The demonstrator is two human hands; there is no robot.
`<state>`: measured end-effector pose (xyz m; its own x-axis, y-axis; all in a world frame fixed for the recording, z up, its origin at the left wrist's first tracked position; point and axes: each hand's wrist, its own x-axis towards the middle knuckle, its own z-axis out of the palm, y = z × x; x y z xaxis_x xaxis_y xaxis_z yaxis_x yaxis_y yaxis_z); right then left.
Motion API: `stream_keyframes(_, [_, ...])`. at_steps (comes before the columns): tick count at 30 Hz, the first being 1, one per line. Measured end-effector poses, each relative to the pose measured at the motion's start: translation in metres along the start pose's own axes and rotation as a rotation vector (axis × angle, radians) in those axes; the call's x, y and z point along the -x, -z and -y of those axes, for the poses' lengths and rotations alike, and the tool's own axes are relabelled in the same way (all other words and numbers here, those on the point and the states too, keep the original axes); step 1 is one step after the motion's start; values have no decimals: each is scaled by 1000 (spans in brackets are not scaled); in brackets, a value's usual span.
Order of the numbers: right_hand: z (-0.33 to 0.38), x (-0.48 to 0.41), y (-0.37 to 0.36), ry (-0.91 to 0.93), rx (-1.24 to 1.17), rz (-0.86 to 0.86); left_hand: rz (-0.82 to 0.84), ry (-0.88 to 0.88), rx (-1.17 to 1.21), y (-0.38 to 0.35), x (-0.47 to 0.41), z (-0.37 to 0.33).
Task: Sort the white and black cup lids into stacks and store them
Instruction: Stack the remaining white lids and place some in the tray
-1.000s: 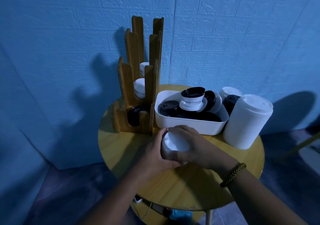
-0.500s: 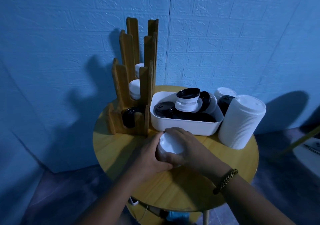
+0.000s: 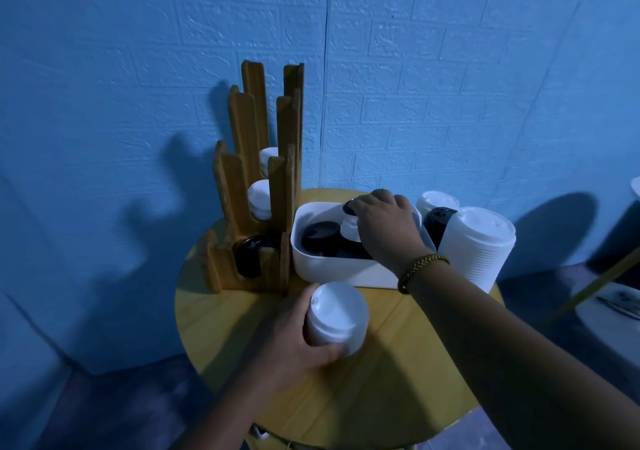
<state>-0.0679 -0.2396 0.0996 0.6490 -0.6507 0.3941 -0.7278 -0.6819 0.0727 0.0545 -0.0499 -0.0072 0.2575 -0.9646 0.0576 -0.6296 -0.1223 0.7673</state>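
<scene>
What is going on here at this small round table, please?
A person is sorting cup lids. The left hand holds a short stack of white lids over the round wooden table. The right hand reaches into the white bin, its fingers over a black lid that sits on a white one. Whether it grips them cannot be told. The wooden holder beside the bin has white and black lids in its slots, and a tall white stack stands to the right.

round wooden table (image 3: 398, 387) | on it: wooden rack (image 3: 230, 186); white bin (image 3: 332, 271); tall white lid stack (image 3: 474, 252)
</scene>
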Motion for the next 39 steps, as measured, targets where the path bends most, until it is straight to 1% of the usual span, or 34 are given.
stream_keyframes(2, [-3, -9, -4, -29, 65, 67, 2, 10, -4, -1, -1, 0])
stream_keyframes(4, [-6, -15, -7, -47, 109, 89, 3, 11, -5, -1, -2, 2])
stream_keyframes(6, [-8, -18, -10, -33, 126, 38, 7, 2, 7, -1, -1, 1])
stream_keyframes(9, [-6, -21, -10, -1, 61, -125, 10, -10, 5, 1, 1, -1])
stream_keyframes(10, [-2, -22, -8, 6, -3, -148, 6, -14, 2, 1, 1, -2])
stream_keyframes(11, [3, -22, -6, 13, -119, -149, 1, -17, 1, 0, 0, -1])
stream_keyframes(14, [16, -18, 2, -58, -686, -77, 1, -4, 4, 1, 0, -1])
stream_keyframes(15, [19, -17, 3, -98, -835, -72, 5, -4, 6, 1, 0, -1])
stream_keyframes(17, [23, -16, 1, -197, -1002, -66, 16, 0, 10, 2, 0, -2])
stream_keyframes(19, [24, -16, -4, -300, -1074, -24, 20, -2, 6, 2, 1, -3])
stream_keyframes(21, [25, -19, -10, -355, -1046, 25, 16, -2, -1, 3, 1, -3])
stream_keyframes(23, [27, -19, -14, -343, -908, 58, 9, 0, -9, 2, 1, -3])
stream_keyframes(27, [30, -15, -18, -166, -471, 74, 17, 20, -5, 1, 0, -3])
stream_keyframes(29, [30, -13, -16, -59, -347, 55, 18, 25, -9, 1, 0, -3])
stream_keyframes(31, [29, -14, -13, 52, -289, 102, 12, 21, -23, 1, 1, -4])
stream_keyframes(33, [29, -18, -12, 121, -253, 185, 0, 13, -35, 1, 1, -4])
stream_keyframes(36, [29, -26, -18, 111, -231, 308, -2, 19, -45, 2, 1, -7])
stream_keyframes(39, [34, -30, -25, 99, -171, 323, 8, 32, -34, 2, 1, -9])
